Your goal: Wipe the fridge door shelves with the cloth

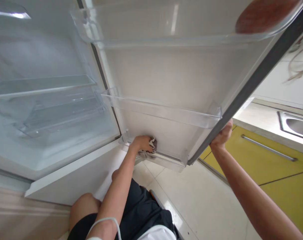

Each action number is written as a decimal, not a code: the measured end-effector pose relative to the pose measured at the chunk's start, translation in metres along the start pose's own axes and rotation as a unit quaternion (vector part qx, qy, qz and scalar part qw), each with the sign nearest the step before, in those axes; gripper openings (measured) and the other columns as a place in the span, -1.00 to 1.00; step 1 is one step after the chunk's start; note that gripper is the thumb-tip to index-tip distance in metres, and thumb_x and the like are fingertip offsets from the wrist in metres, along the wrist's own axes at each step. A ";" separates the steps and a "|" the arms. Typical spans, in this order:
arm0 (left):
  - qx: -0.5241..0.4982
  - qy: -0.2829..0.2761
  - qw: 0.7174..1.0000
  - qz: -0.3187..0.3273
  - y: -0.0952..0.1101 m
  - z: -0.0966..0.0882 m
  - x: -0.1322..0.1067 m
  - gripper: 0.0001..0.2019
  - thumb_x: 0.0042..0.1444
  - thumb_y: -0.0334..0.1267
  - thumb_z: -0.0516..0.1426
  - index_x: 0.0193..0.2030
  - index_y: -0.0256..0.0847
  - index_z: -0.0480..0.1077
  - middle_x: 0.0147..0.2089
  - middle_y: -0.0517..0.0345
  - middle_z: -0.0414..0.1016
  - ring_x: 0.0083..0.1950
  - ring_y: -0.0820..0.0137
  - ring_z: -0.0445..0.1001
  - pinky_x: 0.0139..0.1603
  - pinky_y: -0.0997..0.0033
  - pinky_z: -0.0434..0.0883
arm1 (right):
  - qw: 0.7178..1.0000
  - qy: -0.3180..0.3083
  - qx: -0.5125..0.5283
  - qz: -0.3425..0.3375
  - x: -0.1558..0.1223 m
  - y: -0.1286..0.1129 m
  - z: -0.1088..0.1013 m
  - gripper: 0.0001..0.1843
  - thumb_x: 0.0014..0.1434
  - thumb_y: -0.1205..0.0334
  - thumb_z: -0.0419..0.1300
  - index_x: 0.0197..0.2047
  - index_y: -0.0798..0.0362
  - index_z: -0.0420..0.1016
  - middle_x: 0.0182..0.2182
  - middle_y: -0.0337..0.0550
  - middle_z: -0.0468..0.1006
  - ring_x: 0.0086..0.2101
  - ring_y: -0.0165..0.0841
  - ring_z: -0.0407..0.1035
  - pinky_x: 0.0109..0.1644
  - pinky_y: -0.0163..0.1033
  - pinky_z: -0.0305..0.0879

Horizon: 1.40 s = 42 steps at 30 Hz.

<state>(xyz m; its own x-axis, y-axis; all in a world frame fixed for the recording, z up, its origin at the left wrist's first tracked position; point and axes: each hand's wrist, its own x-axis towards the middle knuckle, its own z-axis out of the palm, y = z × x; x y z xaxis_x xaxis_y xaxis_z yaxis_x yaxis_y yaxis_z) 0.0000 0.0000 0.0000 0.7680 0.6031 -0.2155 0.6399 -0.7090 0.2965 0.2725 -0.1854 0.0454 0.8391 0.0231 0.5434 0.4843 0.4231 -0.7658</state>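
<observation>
Beside the white refrigerator compartment [46, 53], its grey-edged white door [163, 73] carries clear plastic bins [163, 113] — the top one holding a reddish oval object [265, 16]. Right hand [221, 135] grips the door's edge; left hand [142, 143] clutches a crumpled grey-brown cloth [153, 146] inside the lowest bin [170, 162].

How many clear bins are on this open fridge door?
3: the top bin near the picture's upper edge, the middle bin below it, and the bottom bin, where the left hand holds a cloth. More may be hidden above.
</observation>
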 end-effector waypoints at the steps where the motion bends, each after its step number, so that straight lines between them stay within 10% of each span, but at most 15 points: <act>1: -0.014 -0.004 1.000 0.015 0.006 0.001 0.001 -0.58 -0.23 -0.08 0.35 -0.14 -0.09 0.60 -0.09 -0.01 0.69 0.01 0.00 0.61 0.00 0.16 0.49 | 1.000 -0.001 0.001 -0.001 0.000 0.000 0.000 -0.60 0.29 -0.11 0.04 -0.43 -0.02 0.13 -0.52 -0.36 0.13 -0.49 -0.45 0.00 -0.45 -0.26 0.04; 16: -0.219 -0.067 0.964 0.137 0.100 0.042 0.019 -0.74 -0.27 -0.17 0.33 -0.36 -0.16 0.57 -0.44 0.21 0.55 -0.33 0.29 0.52 -0.27 0.39 0.43 | 0.999 0.022 -0.026 0.021 0.002 0.000 0.002 -0.62 0.36 0.00 -0.03 -0.46 -0.03 0.16 -0.53 -0.35 0.12 -0.49 -0.43 0.00 -0.44 -0.30 0.08; 34: -0.415 0.351 0.837 0.059 0.092 0.051 0.001 -0.64 -0.08 -0.26 0.28 -0.08 -0.21 0.52 -0.23 0.13 0.59 -0.19 0.32 0.52 -0.07 0.34 0.43 | 1.000 -0.010 -0.014 0.014 0.010 0.014 -0.003 -0.50 0.17 -0.30 0.07 -0.45 -0.05 0.12 -0.51 -0.36 0.08 -0.50 -0.44 -0.01 -0.46 -0.27 0.06; 42: -0.352 0.604 0.705 -0.123 0.009 0.030 -0.001 -0.57 -0.05 -0.33 0.29 0.02 -0.20 0.44 -0.10 0.04 0.59 -0.06 0.20 0.57 0.02 0.23 0.47 | 0.999 0.007 -0.038 -0.007 0.005 0.007 -0.002 -0.54 0.22 -0.19 0.04 -0.51 -0.06 0.09 -0.56 -0.32 0.04 -0.52 -0.42 -0.05 -0.54 -0.29 -0.01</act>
<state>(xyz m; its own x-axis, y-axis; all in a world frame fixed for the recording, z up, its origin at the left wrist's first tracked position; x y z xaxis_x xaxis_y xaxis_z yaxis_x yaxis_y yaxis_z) 0.0058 -0.0183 -0.0246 -0.2175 0.8489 0.4817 0.2522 -0.4279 0.8679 0.2803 -0.1842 0.0423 0.8351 0.0051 0.5501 0.5130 0.3537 -0.7821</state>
